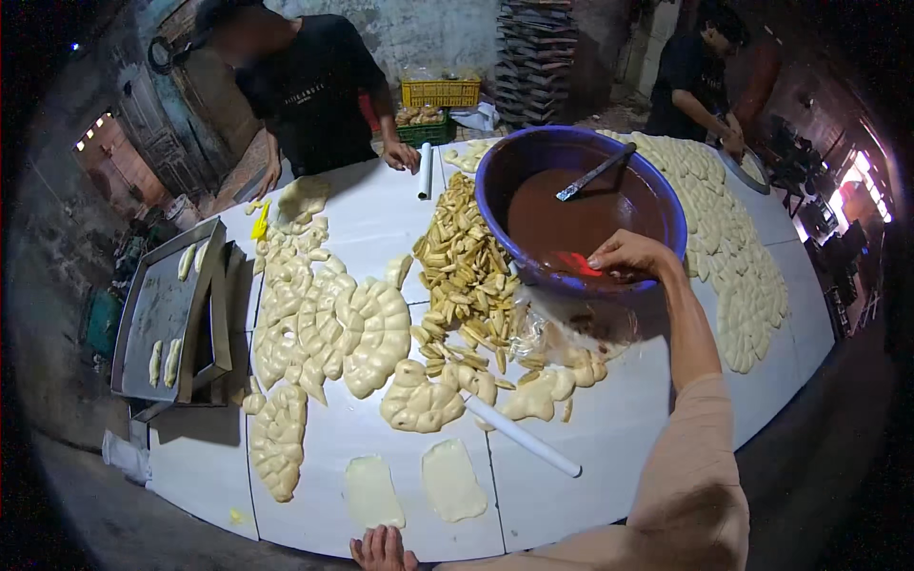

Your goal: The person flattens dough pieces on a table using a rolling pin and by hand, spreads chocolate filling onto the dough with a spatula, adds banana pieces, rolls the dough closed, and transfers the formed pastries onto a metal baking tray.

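Counter (609, 419): white, large panels with dark seams, edge bowed by the lens. Floor (67, 504) dark and stained; back wall (419, 38) blotchy, paint worn. Daylight through gaps at far right.

On the counter's left, shaped dough pieces (376, 333) packed close together; more dough (738, 247) spread along the right. Between them, a heap of yellow-brown strips (462, 262), banana-like, against a purple basin (678, 224) of smooth brown filling (538, 228). A flat metal tool (595, 173) leans on the basin's far rim. Clear plastic bag (538, 333) just below the basin. White rolling pin (524, 436) aslant near the front; left of it, two flattened dough sheets (452, 481) side by side.

Right hand (624, 252): closed around a red scraper (579, 264), over the basin's near side. Left hand (383, 550): palm down at the front edge, fingers loosely extended at the foot of the left sheet, nothing seen in its hold.

Far left, metal trays (157, 295), the top one carrying a few pale rolls. Behind: yellow crate (440, 92), green crate (424, 131), tall dark stack (535, 62). Two co-workers across the counter.

Writing: pale lettering on the left co-worker's dark shirt (309, 95).
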The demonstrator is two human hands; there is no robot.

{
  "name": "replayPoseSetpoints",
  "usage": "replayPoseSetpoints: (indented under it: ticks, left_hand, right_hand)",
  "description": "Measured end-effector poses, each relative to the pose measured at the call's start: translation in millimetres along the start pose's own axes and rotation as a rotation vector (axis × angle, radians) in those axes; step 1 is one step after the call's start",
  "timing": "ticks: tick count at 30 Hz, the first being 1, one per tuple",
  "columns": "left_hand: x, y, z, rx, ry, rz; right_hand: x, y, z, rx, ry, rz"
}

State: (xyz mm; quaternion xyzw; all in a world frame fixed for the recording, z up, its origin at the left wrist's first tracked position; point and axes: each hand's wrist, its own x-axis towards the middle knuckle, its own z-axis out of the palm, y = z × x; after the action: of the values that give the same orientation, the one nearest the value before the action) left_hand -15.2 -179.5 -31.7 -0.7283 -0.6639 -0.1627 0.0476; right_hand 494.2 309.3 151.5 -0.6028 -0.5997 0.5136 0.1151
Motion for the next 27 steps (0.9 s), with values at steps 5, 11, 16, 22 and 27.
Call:
replayPoseSetpoints:
  ticks: [5,11,16,22,27]
  left_hand:
    - [-5.2,2.5,-2.3,-0.028,-0.049,-0.015]
    - [-13.9,-14.5,27.3,0.021,0.037,0.015]
    - [7.2,-10.0,15.6,0.034,0.098,0.019]
    - [2.5,-8.8,14.6,0.018,0.109,0.010]
    - [2.2,-5.0,19.7,-0.032,0.117,-0.009]
  right_hand:
    - [-16.4,-5.4,3.0,0.027,-0.014,-0.042]
    - [-42.4,-34.7,39.6,-0.055,-0.100,-0.263]
    - [-82.6,-55.1,109.5,-0.139,-0.251,-0.208]
    - [-101.7,-24.1,233.1,-0.447,-0.376,-0.455]
    - [-141.8,-15.3,298.2,-0.691,-0.251,-0.552]
